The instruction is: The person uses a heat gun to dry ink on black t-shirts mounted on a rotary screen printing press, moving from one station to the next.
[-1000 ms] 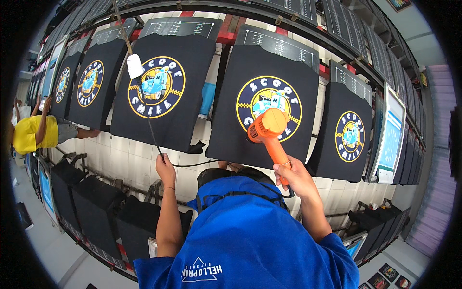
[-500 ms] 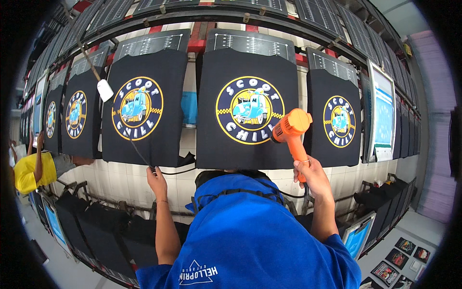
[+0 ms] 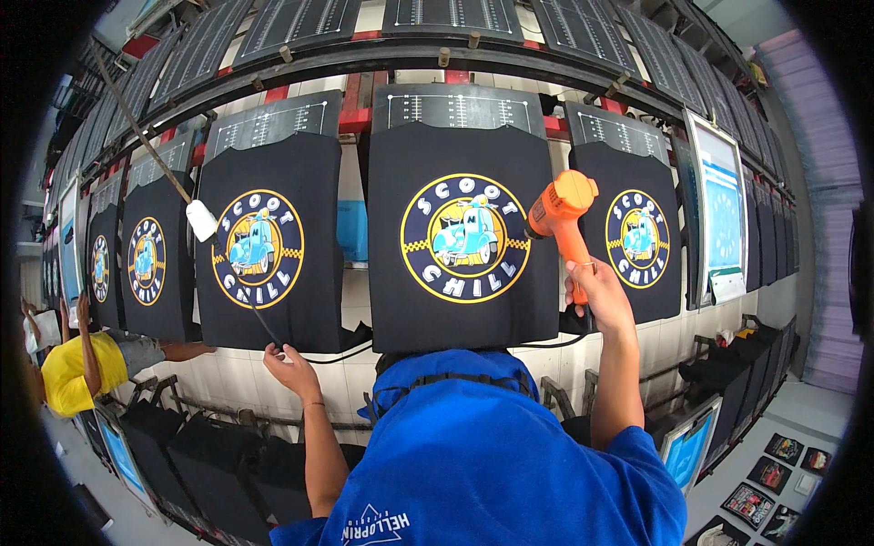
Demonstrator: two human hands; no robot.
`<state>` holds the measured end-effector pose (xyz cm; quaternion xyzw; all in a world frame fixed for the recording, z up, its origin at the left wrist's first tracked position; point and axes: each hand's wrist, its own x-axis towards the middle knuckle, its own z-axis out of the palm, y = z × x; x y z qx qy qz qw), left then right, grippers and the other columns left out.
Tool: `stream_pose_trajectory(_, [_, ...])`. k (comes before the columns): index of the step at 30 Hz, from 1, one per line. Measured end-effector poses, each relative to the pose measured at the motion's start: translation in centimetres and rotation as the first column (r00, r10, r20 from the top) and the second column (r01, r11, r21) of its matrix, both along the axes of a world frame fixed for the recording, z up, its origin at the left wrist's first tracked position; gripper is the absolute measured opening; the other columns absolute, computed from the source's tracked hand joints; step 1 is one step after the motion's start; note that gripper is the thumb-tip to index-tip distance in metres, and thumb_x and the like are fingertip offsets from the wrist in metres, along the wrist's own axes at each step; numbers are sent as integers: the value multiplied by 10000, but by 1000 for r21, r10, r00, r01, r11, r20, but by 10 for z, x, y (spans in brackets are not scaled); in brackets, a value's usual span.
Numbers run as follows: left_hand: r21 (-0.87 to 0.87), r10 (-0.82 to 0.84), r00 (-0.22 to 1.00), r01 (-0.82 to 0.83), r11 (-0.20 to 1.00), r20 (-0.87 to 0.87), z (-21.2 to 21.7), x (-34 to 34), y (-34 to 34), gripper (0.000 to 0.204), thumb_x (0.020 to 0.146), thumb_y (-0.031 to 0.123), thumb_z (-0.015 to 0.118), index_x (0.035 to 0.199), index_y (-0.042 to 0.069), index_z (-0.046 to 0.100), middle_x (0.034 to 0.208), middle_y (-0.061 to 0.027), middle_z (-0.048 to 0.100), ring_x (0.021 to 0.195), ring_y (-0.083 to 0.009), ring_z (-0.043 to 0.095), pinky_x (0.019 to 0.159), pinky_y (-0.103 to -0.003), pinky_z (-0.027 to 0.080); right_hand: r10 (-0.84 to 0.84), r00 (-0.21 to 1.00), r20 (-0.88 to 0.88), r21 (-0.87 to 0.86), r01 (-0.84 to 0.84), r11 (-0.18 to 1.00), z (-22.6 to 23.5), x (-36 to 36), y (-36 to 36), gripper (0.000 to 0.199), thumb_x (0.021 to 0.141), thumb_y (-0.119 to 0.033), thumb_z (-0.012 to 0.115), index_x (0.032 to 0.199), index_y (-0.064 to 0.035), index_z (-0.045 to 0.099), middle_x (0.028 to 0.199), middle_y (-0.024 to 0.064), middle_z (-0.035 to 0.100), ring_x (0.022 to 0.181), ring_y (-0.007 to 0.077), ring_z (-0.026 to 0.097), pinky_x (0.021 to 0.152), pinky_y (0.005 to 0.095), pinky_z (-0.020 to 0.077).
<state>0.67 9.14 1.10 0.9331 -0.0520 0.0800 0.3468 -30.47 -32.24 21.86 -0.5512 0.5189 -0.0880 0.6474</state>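
My right hand [image 3: 596,296] is wrapped tight round the grip of the orange heat gun [image 3: 560,218], its nozzle beside the round print on the middle black shirt [image 3: 464,241]. My left hand [image 3: 293,369], loosely curled, pinches the black cord [image 3: 259,318] below the left shirt [image 3: 264,246]. Lingering could scorch the print; the cord could snag. A hanging white tag [image 3: 201,219] and a yellow-shirted person [image 3: 77,359] are to my left.

Heat gun [image 3: 563,218] orange. Shirts black; centre shirt [image 3: 464,238] has a round yellow-ringed print with a pale blue scooter. At 9 o'clock, co-worker's top [image 3: 75,371] yellow.
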Motion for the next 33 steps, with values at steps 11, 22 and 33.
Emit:
stream_pose_trajectory(11, [-42,153,988,-152,987,6,-11,17,-6,400,1047,269,411,1184,-89,527,1094,-229,576,1009,-356,550,936,-417,417,23,997,67,-32,-21,999,-8,66,-45,257,931,-305,628,918,-57,564,692,0,558,591,87,577,434,223,400])
stream_pose_trajectory(22, [-101,212,855,-292,951,-473,-100,-39,100,350,1030,305,457,1002,-28,561,842,-127,602,694,-231,590,600,-367,473,139,983,119,-7,-139,990,-14,119,-50,229,940,-280,619,945,-56,571,694,-8,556,593,75,568,433,219,396])
stream_pose_trajectory(33, [-27,10,295,-123,992,-955,-153,-170,129,293,941,225,532,1024,-45,614,779,-108,642,609,-199,606,552,-344,507,178,977,113,-48,-174,984,-15,138,-39,218,944,-232,621,967,-22,569,694,9,551,567,87,568,411,213,389])
